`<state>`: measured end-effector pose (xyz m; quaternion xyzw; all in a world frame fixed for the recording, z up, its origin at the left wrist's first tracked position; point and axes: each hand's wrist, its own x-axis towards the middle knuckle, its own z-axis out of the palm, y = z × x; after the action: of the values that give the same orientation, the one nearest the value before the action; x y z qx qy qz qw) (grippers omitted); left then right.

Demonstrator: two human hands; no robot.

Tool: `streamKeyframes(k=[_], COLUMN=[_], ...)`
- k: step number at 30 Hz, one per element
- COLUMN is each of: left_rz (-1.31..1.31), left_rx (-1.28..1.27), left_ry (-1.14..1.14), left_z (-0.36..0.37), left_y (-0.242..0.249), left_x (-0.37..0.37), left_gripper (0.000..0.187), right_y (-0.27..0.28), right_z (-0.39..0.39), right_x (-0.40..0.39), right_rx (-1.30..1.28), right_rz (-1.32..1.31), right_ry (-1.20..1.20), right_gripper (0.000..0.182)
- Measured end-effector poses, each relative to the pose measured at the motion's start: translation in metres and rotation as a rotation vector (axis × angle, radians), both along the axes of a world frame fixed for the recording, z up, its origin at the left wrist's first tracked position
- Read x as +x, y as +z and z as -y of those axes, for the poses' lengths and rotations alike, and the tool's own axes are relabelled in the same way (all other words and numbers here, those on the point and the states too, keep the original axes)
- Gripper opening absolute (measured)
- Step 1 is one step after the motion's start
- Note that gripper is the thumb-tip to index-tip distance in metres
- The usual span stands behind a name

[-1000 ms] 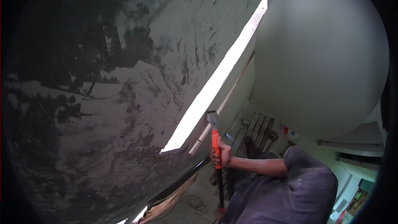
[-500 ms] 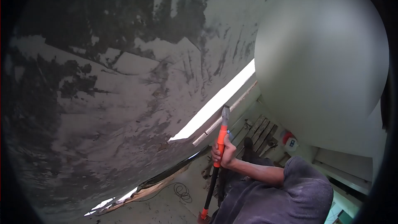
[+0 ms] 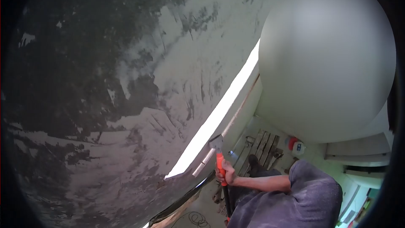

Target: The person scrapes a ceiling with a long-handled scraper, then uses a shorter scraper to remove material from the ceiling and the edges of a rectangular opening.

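My right hand is wrapped round the orange upper grip of a long-handled scraper. The tool's wide metal blade points up toward the patchy surface and overlaps the pale strip beside the bright gap in this view. Below my hand the black shaft runs down to another orange part at the bottom edge. My left hand is out of view. Over the left half spreads a large surface with dark patches and torn pale coating.
A long bright gap runs diagonally along the surface's edge. Wooden slats lie on the floor by my shoe, near a white and red container. A coiled cable lies lower down. A blurred pale oval covers the upper right.
The scraper and my right hand have moved lower in the view, and the blade has turned to show its broad face. The surroundings have shifted with the camera.
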<state>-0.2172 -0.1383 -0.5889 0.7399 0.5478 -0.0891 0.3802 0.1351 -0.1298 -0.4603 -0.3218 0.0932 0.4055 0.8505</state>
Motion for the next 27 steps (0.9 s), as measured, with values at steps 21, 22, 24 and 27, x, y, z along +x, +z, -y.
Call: streamKeyframes(k=[21, 22, 24, 27], left_rz=[0.277, 0.376, 0.276, 0.34], left_rx=[-0.655, -0.888, -0.752, -0.702], left_ry=[0.846, 0.968, 0.957, 0.9], left_z=[-0.007, -0.014, -0.01, -0.011], left_y=[0.087, 0.05, -0.006, -0.048], left_x=[-0.08, -0.092, -0.082, -0.049], left_gripper=[0.024, 0.025, 0.028, 0.033], right_y=[0.033, 0.027, 0.014, 0.001], right_z=[-0.012, -0.011, -0.011, -0.014], right_x=[0.0, 0.0, 0.001, 0.007], right_rx=[0.144, 0.133, 0.097, 0.071], right_rz=[-0.145, -0.125, -0.075, 0.002], right_ry=[0.162, 0.164, 0.155, 0.098], right_gripper=[0.066, 0.066, 0.066, 0.065])
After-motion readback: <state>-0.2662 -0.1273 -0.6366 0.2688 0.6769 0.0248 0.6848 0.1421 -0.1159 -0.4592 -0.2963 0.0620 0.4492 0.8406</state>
